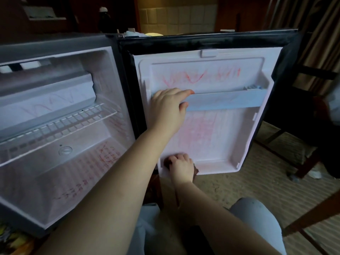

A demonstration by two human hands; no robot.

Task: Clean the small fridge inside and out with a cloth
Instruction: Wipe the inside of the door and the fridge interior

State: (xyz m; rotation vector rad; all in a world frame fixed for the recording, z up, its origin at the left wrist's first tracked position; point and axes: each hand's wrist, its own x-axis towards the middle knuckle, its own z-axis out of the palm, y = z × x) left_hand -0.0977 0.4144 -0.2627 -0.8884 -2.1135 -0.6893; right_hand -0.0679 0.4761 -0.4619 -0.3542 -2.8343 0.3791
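Left grip (168, 105): rail (226, 103); right (181, 167): cloth (196, 170); chair (309, 165) beside door (230, 129).

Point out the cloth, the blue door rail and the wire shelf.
cloth (196, 169): head view, its dark exposed corner.
blue door rail (226, 102): head view, bare front face.
wire shelf (60, 125): head view, middle of the grid.

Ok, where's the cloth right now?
Head view: the dark cloth is under the right hand, at the lower left corner of the open fridge door, below the door shelf.
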